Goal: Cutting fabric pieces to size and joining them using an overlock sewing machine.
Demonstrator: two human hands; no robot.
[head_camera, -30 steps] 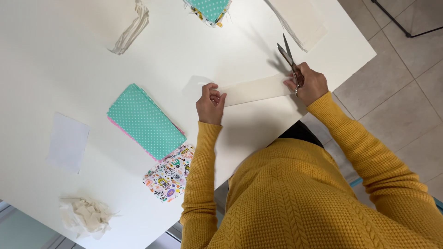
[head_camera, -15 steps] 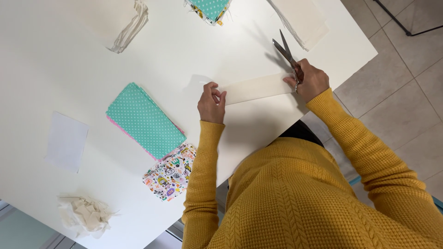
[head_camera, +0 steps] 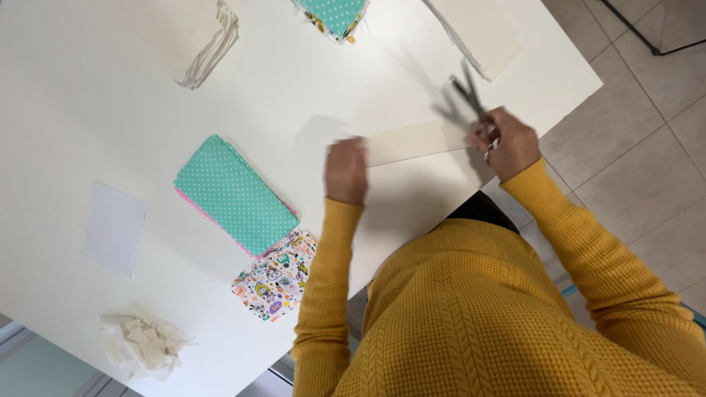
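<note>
A person in a mustard-yellow knitted sweater bends over a white table (head_camera: 110, 95). The right hand (head_camera: 507, 143) is clenched around the handles of a pair of dark metal scissors (head_camera: 463, 95), whose blades point away from the body and are blurred, so I cannot tell how far apart they stand. Just beside that grip, on its inner side, lies a long cream-coloured strip of fabric (head_camera: 415, 141); its right end touches the scissor hand, and its left end sits under the left hand (head_camera: 346, 170), which presses down flat on it (fingers blurred, no closed grasp visible).

Left of the pressing hand, near but apart, lies a folded teal fabric with white dots (head_camera: 235, 195), a pink edge showing beneath it. Touching its nearer corner is a small cartoon-printed fabric piece (head_camera: 276, 276). Further left are a plain white rectangle (head_camera: 114, 228) and a heap of crumpled cream scraps (head_camera: 143, 345). Beyond the scissors, a cream fabric stack (head_camera: 482, 33) rests at the table edge.
</note>
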